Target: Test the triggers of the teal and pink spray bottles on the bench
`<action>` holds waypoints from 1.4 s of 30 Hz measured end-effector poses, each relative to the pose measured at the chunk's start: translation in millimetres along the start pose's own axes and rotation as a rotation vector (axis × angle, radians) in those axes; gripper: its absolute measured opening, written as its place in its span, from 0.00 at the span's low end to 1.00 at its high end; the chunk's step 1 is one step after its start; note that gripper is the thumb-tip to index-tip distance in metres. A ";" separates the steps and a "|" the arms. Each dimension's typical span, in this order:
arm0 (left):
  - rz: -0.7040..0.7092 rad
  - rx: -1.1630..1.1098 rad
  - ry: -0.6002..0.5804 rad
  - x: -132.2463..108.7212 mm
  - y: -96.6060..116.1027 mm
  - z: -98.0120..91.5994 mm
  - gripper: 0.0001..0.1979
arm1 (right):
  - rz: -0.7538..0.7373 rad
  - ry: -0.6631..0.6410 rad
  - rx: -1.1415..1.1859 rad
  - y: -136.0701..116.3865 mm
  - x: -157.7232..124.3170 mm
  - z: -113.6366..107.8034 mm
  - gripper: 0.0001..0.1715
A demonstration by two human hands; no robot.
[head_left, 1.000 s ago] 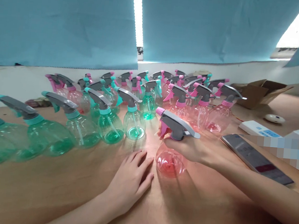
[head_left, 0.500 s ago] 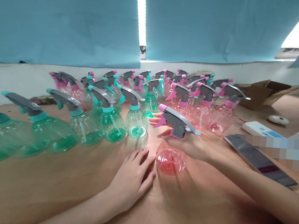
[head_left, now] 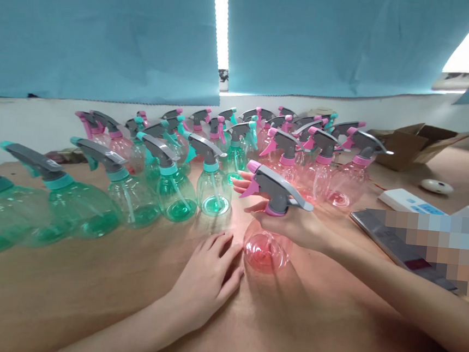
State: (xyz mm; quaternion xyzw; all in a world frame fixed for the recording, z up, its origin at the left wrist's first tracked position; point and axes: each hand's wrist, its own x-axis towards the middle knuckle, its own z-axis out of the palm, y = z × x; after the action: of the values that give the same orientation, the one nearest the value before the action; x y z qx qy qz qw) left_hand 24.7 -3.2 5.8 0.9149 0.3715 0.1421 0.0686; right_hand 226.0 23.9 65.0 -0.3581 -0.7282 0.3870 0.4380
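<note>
A clear pink spray bottle [head_left: 266, 253] with a grey and pink trigger head stands on the wooden table in front of me. My right hand [head_left: 292, 222] is round its neck, just under the head. Some of its fingers reach out past the bottle on the left, and its thumb is hard to make out. Flat on the table, left of the bottle's base, lies my left hand [head_left: 209, 272], fingers spread and holding nothing. The nearest green spray bottle [head_left: 213, 196] stands just beyond it.
Green spray bottles [head_left: 133, 205] line the left, and several pink ones [head_left: 347, 180] stand behind. To the right are a phone [head_left: 377, 232], a white power strip [head_left: 410, 202], a white mouse-like object [head_left: 436, 186] and an open cardboard box [head_left: 409, 150]. Blue curtains [head_left: 107, 33] hang behind.
The view has shifted very slightly. Both hands and the pink spray bottle keep nearly the same places.
</note>
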 end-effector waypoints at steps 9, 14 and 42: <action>0.010 -0.009 0.028 -1.0 -4.2 6.2 0.16 | -0.043 0.009 0.014 5.6 0.4 -1.4 0.34; 0.000 -0.001 0.007 -0.6 -2.9 3.3 0.16 | 0.016 0.045 -0.050 2.5 1.2 -1.1 0.32; -0.012 -0.010 -0.018 -1.3 -1.6 3.6 0.16 | 0.108 0.050 -0.031 -27.3 2.2 0.7 0.20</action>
State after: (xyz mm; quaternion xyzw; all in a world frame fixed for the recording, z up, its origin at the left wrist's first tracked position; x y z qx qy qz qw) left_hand 23.8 -3.0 1.7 0.9136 0.3756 0.1351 0.0774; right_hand 219.6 13.5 89.5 -0.4132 -0.7025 0.3896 0.4288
